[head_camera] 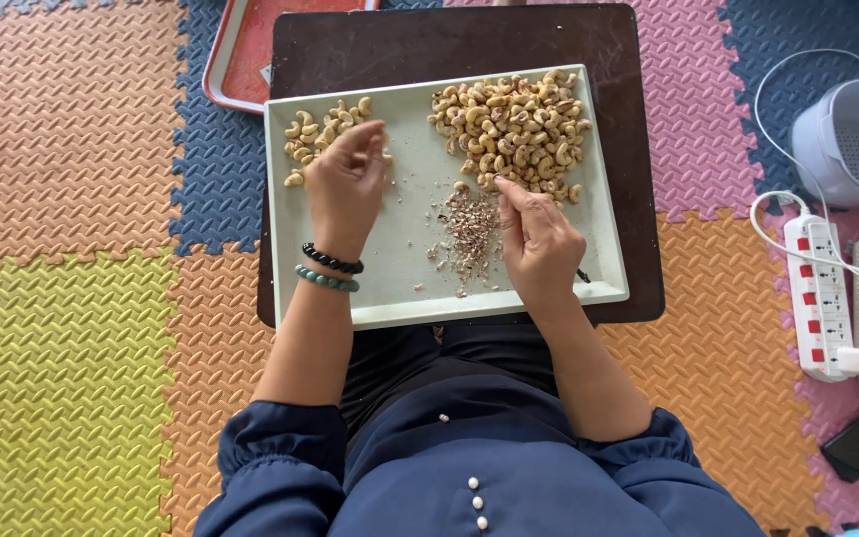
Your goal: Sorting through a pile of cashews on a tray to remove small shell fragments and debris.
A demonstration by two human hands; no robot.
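low dark table (638, 149) — on foam-mat floor (72, 298) | carries pale tray (400, 288) (rectangular)

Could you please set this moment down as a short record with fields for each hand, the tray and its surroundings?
left hand: over the small cashew pile, fingers bent down to it; two bead bracelets on the wrist
right hand: at the near edge of the large cashew pile, fingertips together; whether it holds a nut cannot be told
tray: pale, rectangular, on a dark board
middle of tray: heap of reddish skins
floor: coloured foam mats
right side: power strip
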